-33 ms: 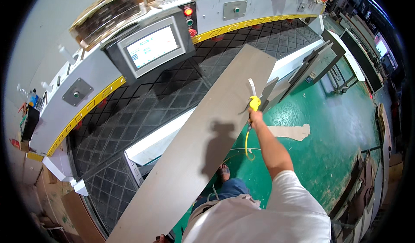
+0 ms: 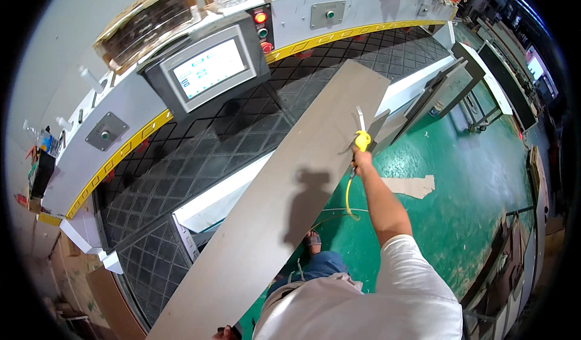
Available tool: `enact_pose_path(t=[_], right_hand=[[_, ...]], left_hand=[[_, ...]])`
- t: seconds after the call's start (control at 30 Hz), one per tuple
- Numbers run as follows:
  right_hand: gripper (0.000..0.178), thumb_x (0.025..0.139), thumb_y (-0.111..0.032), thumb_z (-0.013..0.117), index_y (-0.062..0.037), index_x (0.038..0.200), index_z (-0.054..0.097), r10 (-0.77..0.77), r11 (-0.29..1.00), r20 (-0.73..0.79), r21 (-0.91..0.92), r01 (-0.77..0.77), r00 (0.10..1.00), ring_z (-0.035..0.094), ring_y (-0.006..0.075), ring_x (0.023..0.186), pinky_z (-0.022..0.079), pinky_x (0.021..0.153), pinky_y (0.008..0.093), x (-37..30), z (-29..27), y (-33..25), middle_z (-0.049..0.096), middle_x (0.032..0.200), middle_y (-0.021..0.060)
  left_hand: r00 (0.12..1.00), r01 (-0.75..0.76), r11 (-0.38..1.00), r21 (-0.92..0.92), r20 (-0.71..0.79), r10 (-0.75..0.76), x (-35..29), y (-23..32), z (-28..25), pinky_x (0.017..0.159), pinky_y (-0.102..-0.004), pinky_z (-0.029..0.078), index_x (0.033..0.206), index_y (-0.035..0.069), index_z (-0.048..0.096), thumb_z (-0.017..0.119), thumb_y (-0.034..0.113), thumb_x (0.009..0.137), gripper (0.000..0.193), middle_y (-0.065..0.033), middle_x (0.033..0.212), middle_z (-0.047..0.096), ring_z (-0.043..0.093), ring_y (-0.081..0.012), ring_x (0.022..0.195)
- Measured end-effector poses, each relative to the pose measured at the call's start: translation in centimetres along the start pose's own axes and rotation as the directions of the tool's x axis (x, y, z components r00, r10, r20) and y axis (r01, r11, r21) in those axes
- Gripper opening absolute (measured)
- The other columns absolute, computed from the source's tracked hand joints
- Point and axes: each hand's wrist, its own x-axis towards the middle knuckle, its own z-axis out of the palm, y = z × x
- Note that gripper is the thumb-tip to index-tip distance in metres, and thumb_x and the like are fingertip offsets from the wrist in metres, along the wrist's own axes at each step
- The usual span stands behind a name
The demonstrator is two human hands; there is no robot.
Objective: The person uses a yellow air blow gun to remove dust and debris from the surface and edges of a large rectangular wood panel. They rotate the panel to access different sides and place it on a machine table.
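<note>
My right hand [image 2: 362, 160] is closed around the handle of a yellow air blow gun [image 2: 362, 139], whose pale nozzle points away over the far part of a long grey-brown board [image 2: 275, 176]. A thin yellow hose [image 2: 348, 198] hangs from the gun beside the board's right edge. The board lies slantwise in front of me, and my shadow falls on it. At the lower edge of the picture, my left hand [image 2: 224, 334] shows only in part. Its fingers look curled by the board's near right edge, against something dark that I cannot make out.
Behind the board stands a white machine with a black tiled bed [image 2: 224, 140], a yellow strip and a lit control screen [image 2: 209, 68]. More panels [image 2: 423, 101] lean right of the board. A torn pale sheet [image 2: 411, 186] lies on the green floor [image 2: 460, 164].
My right hand and the blow gun have shifted slightly right and away from me. The nozzle has swung a little to the right. The board stays in place.
</note>
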Motion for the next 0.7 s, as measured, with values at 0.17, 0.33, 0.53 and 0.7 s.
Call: enact_pose_path(t=[0.17,0.33,0.53,0.7], right_hand=[[0.022,0.095,-0.025,0.070,-0.0071,0.105,0.063,-0.132,0.974,0.160,-0.161,0.158,0.978,0.050,0.0141,0.050,0.042,0.042,0.0305,0.1,-0.3,-2.5,0.055,0.071,0.0012],[0.020,0.100,-0.025,0.061,-0.0061,0.106,0.065,-0.118,0.957,0.312,-0.217,0.192,0.943,0.060,0.0175,0.069,0.047,0.059,0.0356,-6.5,-0.7,10.2,0.061,0.081,0.0047],[0.022,0.100,-0.024,0.060,-0.0029,0.101,0.065,-0.138,0.832,0.283,-0.486,0.266,0.949,0.062,0.0191,0.082,0.048,0.071,0.0378,-9.0,2.8,18.1,0.063,0.087,0.0064],[0.037,0.101,-0.032,0.063,-0.0086,0.074,0.054,0.004,0.986,0.239,-0.162,0.036,0.971,0.052,0.0178,0.045,0.039,0.041,0.0320,-8.7,6.6,10.1,0.054,0.062,0.0046]], left_hand=[[0.849,-0.377,0.828,0.416,-0.201,0.488,-1.1,6.6,5.2,0.088,-0.0478,0.054,0.130,0.001,0.060,0.080,0.032,0.087,0.057,-0.0258,0.130,0.062,0.065,-0.0417,0.107],[0.800,-0.432,0.710,0.556,-0.127,0.586,1.0,16.1,7.7,0.120,-0.0630,0.025,0.149,0.004,0.049,0.077,0.044,0.087,0.079,-0.0321,0.160,0.034,0.033,-0.0517,0.147],[0.720,-0.520,0.608,0.600,-0.077,0.690,8.7,18.1,8.4,0.118,-0.0714,0.020,0.155,0.016,0.046,0.078,0.058,0.080,0.091,-0.0283,0.165,0.029,0.028,-0.0485,0.151],[0.688,-0.530,0.561,0.635,-0.065,0.723,12.9,22.2,6.7,0.120,-0.0691,0.019,0.159,0.019,0.040,0.063,0.067,0.089,0.088,-0.0236,0.166,0.028,0.022,-0.0415,0.156]])
